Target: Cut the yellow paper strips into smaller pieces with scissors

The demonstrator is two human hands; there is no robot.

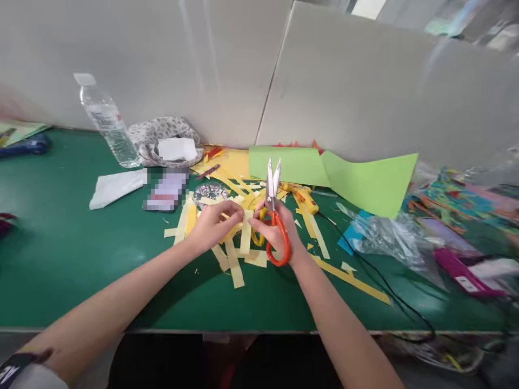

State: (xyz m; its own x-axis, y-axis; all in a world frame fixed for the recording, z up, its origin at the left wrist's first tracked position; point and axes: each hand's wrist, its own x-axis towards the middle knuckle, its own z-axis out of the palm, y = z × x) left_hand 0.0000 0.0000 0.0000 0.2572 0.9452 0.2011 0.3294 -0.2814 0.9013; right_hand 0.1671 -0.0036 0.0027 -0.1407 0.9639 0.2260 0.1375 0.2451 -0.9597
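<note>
Orange-handled scissors point(273, 213) rest in my right hand point(286, 235), blades pointing up and slightly parted. My right thumb and fingers also meet at the right edge of a pale yellow strip point(245, 232). My left hand point(217, 221) has its thumb and index finger pinched at that strip's top left. Yellow strips point(235, 265) lie scattered under and around both hands. Just behind my right hand is a yellow glue gun point(306, 200). A round dish of small shiny pieces point(208, 193) lies behind my left hand.
A water bottle point(109, 127), patterned pouch point(162, 129), white tissue point(117, 186) and phone point(167, 190) stand or lie at the back left. Green sheets point(365, 183) lean near the wall. Clear plastic point(401, 240), a black cable point(377, 273) and a magenta object point(466, 273) are at right.
</note>
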